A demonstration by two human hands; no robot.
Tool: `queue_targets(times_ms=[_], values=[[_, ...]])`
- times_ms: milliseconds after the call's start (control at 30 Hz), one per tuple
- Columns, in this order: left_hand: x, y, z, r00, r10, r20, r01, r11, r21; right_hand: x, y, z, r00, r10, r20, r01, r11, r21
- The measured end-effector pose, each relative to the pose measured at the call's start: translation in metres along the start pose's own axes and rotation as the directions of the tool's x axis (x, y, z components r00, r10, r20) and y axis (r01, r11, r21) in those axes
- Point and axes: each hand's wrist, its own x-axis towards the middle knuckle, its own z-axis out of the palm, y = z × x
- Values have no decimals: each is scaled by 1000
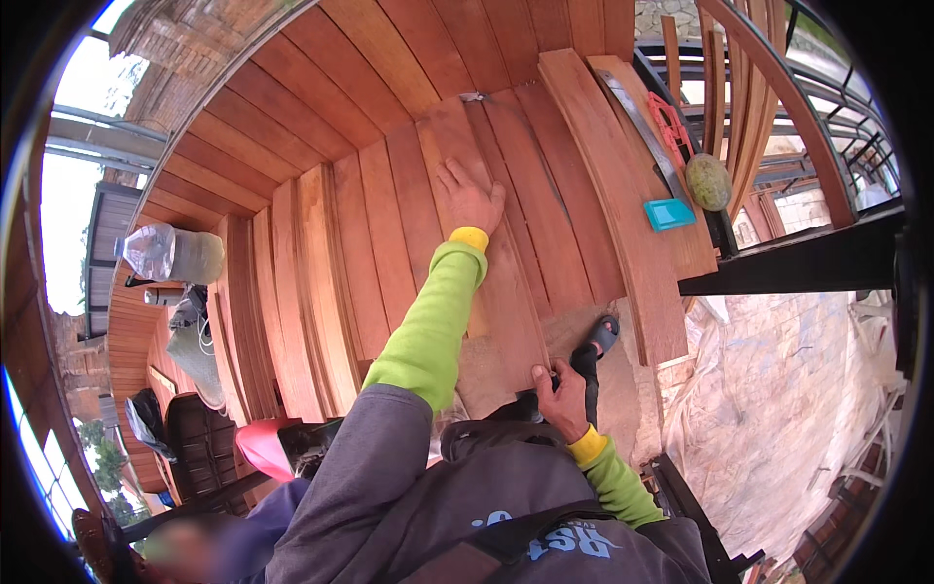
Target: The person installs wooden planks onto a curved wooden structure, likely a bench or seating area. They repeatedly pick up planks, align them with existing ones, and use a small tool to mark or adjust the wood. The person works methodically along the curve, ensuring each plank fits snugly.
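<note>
The loose reddish-brown plank lies directly under the left hand and runs away from the person, its long axis going from near to far with a slight slant: the far end sits a little left, the near end a little right. Both hands are at it, one toward each end. The left hand is toward the far end, palm down on the upper face, fingers spread and extended, gripping nothing; the end of the plank lies beyond its fingertips. The right hand is at the near end, by the right corner, thumb and forefinger apart at the edge. Whether those fingers pinch the wood or only rest against it, I cannot tell.

So the plank stretches far and left from the right fingers, while from the left palm most of its length runs back near and right. It lies roughly in line with the row of planks to its left, and its right side borders darker boards.

Farther right, well apart from both hands, a wide board slants the same way. Beyond it are a metal straightedge, a red tool, a teal box and a green, rounded fruit.
</note>
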Motion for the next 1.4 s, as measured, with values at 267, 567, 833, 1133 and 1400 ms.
queue_targets(times_ms=[267, 567, 833, 1133, 1400], values=[[56, 13, 5, 987, -150, 51, 131, 953, 272, 8, -9, -13, 982, 106, 155, -104, 994, -18], [83, 15, 12, 972, -231, 43, 210, 935, 285, 19, -14, -23, 924, 202, 326, -211, 978, -8], [85, 13, 14, 967, -254, 37, 233, 928, 290, 19, -13, -22, 917, 205, 342, -233, 972, 40], [53, -5, -4, 993, -98, 62, 84, 977, 198, 20, -13, -15, 928, 216, 305, -257, 961, 101], [54, -9, 1, 988, -149, 49, 145, 986, 77, 27, -30, -37, 942, 138, 307, -58, 965, -255]])
